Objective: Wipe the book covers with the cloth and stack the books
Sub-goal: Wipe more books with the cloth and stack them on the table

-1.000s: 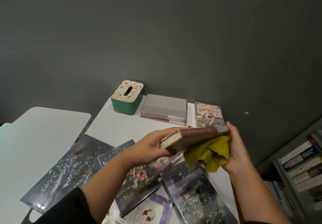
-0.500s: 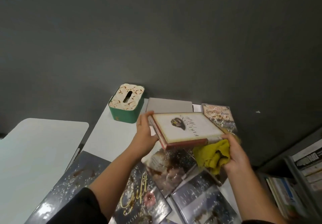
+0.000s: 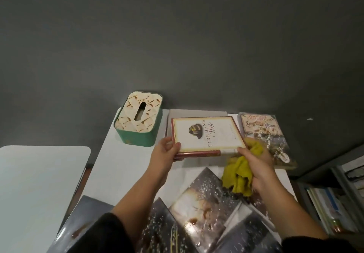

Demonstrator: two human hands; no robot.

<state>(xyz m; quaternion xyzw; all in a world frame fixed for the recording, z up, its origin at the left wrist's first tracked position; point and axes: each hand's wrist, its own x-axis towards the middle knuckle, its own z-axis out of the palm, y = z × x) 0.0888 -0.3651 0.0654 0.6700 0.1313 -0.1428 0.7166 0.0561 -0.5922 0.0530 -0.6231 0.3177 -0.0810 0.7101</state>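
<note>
Left hand (image 3: 166, 152) gripping the near left corner of the cream book (image 3: 206, 134), thumb on the cover and the other fingers curled under the edge. Right hand (image 3: 258, 164) on the near right corner of the same book, thumb against its edge, with the yellow cloth (image 3: 239, 178) bunched inside the curled fingers and hanging below the palm. Cover facing up, with a red border, a small dark picture and the words "Fireman's Wife". Lying between the two hands, on top of a grey book (image 3: 197, 112); only the far edge and a strip on the left of that one visible. Cannot tell whether the cream book rests fully on it or is held just above it.

Beyond the left hand, a green tissue box (image 3: 138, 123) with a pale patterned lid and a slot, standing on the white table (image 3: 126, 166), near the grey book but apart from it. Beyond the right hand, just beside the cream book, a paperback with a flowery cover (image 3: 264, 134), flat, with white specks on it. Under both forearms, closer to the body, several dark glossy books (image 3: 202, 207) spread flat and overlapping, with white specks and brown stains. Left of the left arm, a second white tabletop (image 3: 39, 179). Right of the right arm, lower, a shelf with books (image 3: 332, 201) standing in a row. Dark sleeves at both arms.
</note>
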